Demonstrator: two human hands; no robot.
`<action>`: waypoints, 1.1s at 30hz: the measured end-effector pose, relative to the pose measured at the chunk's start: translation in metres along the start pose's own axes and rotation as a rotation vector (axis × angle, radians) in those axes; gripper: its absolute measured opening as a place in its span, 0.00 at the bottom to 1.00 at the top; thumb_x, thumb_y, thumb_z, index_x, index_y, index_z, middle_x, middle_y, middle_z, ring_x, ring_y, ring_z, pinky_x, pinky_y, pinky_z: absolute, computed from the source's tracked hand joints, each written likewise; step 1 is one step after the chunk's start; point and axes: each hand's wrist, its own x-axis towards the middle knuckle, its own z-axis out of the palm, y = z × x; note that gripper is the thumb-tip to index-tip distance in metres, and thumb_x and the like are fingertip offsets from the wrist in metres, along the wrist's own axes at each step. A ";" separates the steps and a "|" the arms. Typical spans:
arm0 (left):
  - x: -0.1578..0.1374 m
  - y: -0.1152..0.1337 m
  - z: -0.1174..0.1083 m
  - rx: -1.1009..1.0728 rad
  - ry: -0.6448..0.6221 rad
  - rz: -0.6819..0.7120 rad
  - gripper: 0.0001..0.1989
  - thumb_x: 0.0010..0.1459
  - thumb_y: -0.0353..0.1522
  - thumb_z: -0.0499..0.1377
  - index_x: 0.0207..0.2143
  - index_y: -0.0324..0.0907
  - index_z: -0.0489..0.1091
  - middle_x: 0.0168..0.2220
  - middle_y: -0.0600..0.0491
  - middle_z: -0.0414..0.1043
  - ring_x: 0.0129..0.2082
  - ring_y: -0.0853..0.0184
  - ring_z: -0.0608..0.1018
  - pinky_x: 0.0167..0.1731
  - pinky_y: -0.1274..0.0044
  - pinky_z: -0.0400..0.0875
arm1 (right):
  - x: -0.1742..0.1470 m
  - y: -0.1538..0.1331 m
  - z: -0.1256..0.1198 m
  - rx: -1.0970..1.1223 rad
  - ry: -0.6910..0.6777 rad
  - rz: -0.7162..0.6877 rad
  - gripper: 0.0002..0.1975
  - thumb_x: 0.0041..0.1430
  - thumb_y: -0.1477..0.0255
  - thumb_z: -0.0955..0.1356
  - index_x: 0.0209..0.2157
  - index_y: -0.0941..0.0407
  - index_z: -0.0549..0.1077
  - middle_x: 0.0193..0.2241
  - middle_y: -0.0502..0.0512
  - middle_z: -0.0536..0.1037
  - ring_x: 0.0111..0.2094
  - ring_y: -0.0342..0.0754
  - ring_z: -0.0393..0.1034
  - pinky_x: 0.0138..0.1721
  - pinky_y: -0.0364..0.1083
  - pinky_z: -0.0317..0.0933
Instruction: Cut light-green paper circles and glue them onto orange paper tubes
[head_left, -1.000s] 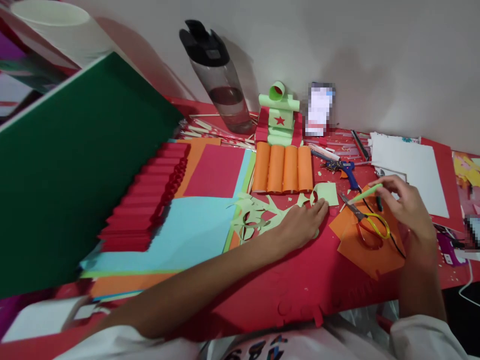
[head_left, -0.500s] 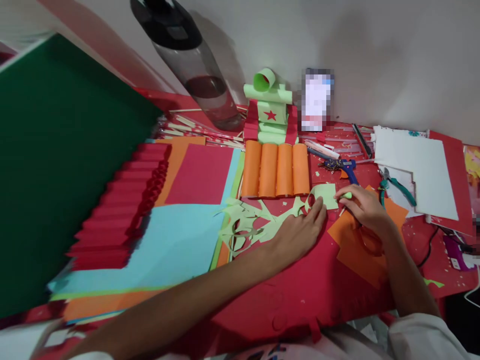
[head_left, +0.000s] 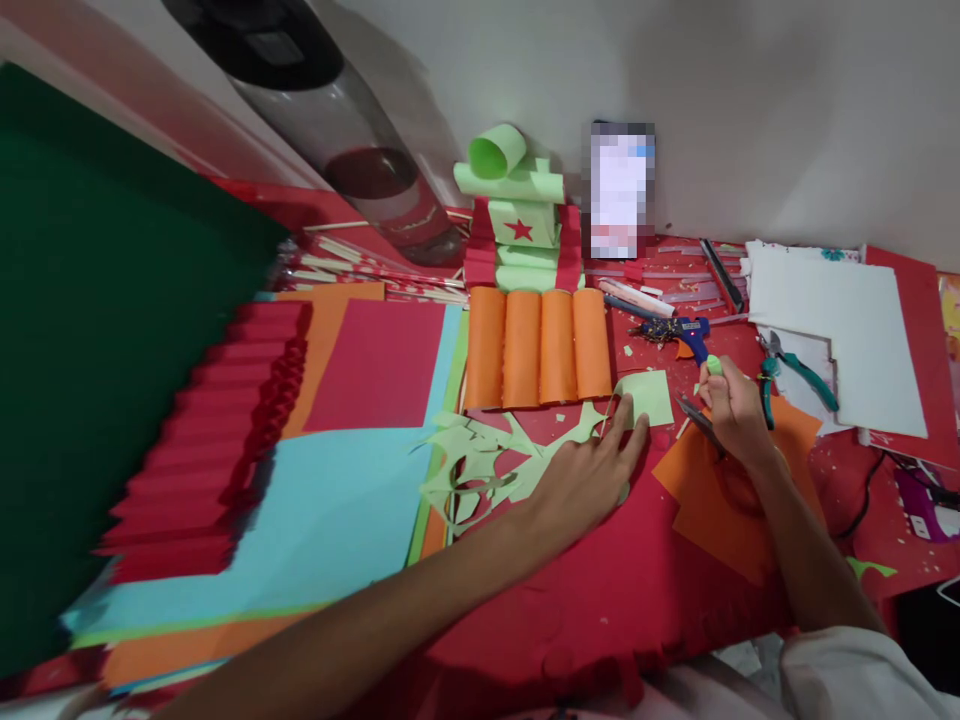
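- Smooth clear bottle [head_left: 382, 185], part-filled with liquid, by the red counter [head_left: 622, 570]'s back edge.
- Left hand [head_left: 585, 470]: fingers loosely spread, tips resting on a thin pale-green paper square [head_left: 654, 397] mid-counter.
- Right hand [head_left: 731, 408]: fingers curled round a green stick [head_left: 714, 365], nearer the counter's right edge.

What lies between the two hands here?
Head view: mainly a pale green square by the left hand, then scissor blades and orange paper by the right hand.
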 end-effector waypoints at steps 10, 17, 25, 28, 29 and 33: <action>0.000 -0.001 -0.002 0.047 -0.015 0.032 0.38 0.63 0.20 0.50 0.76 0.38 0.56 0.78 0.34 0.47 0.41 0.57 0.87 0.30 0.71 0.83 | -0.001 0.005 0.004 0.042 0.023 0.031 0.18 0.77 0.53 0.57 0.39 0.49 0.68 0.22 0.45 0.66 0.22 0.48 0.63 0.30 0.48 0.58; 0.002 -0.001 0.001 0.101 -0.026 0.084 0.37 0.63 0.18 0.47 0.75 0.35 0.58 0.77 0.35 0.49 0.37 0.60 0.87 0.28 0.72 0.83 | -0.004 0.011 0.003 0.297 0.049 0.079 0.19 0.76 0.49 0.59 0.41 0.50 0.67 0.26 0.46 0.65 0.26 0.45 0.62 0.29 0.45 0.59; 0.002 -0.002 0.002 0.044 -0.009 0.071 0.36 0.64 0.19 0.50 0.74 0.38 0.61 0.76 0.33 0.52 0.38 0.58 0.87 0.29 0.72 0.84 | 0.002 -0.002 0.007 0.579 0.120 0.189 0.19 0.73 0.47 0.62 0.37 0.48 0.60 0.22 0.41 0.53 0.17 0.42 0.43 0.17 0.44 0.44; 0.002 -0.003 0.003 0.031 -0.002 0.065 0.37 0.64 0.20 0.50 0.74 0.40 0.61 0.76 0.34 0.52 0.40 0.57 0.87 0.30 0.72 0.84 | 0.003 -0.005 0.009 0.613 0.115 0.182 0.19 0.72 0.47 0.62 0.38 0.47 0.61 0.21 0.40 0.53 0.16 0.42 0.43 0.16 0.44 0.44; 0.002 -0.002 0.003 0.030 0.003 0.062 0.37 0.64 0.20 0.50 0.74 0.40 0.61 0.76 0.34 0.53 0.40 0.57 0.87 0.30 0.72 0.84 | 0.003 -0.005 0.009 0.619 0.117 0.163 0.20 0.72 0.46 0.63 0.38 0.47 0.61 0.20 0.40 0.54 0.16 0.42 0.45 0.17 0.43 0.45; 0.003 -0.002 0.002 0.060 -0.012 0.076 0.36 0.64 0.19 0.49 0.74 0.38 0.61 0.76 0.34 0.53 0.40 0.57 0.87 0.29 0.72 0.83 | 0.001 0.000 0.007 0.630 0.156 0.088 0.20 0.70 0.45 0.65 0.41 0.48 0.64 0.24 0.44 0.67 0.21 0.44 0.62 0.22 0.43 0.59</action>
